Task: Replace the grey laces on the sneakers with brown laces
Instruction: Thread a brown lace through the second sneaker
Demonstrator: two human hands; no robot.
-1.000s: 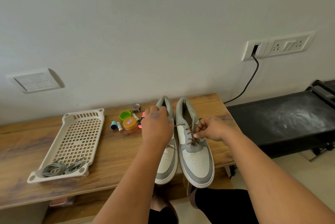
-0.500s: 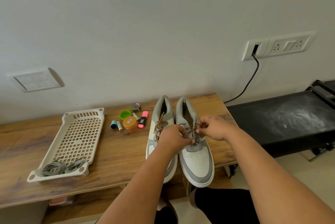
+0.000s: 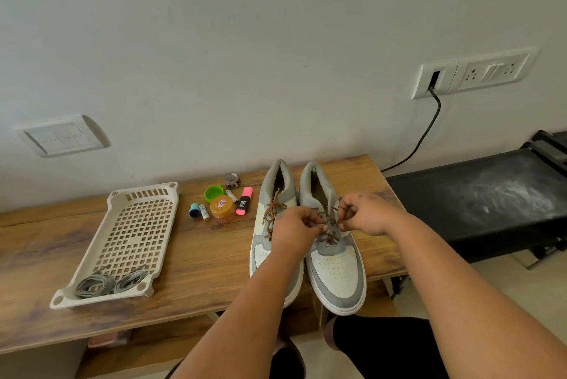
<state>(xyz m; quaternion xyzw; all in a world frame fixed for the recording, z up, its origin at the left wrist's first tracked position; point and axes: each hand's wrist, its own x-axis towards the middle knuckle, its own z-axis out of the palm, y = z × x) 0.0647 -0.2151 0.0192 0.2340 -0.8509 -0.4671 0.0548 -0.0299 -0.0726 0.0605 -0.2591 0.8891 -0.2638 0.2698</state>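
Both hands kept a pinching grip on the brown lace [image 3: 329, 227] of the right sneaker [image 3: 334, 256]: the left hand [image 3: 296, 230] nipped one strand, the right hand [image 3: 365, 214] the other, above that shoe's tongue. Beside it on the bench [image 3: 199, 259] stood the left sneaker [image 3: 270, 225], already strung in brown. Well to the left of the pair, the grey laces [image 3: 107, 283] lay coiled in the near end of a perforated tray [image 3: 135, 234]. Judging by this, the last step was in hand, tying off; next, the ends needed crossing and pulling snug.
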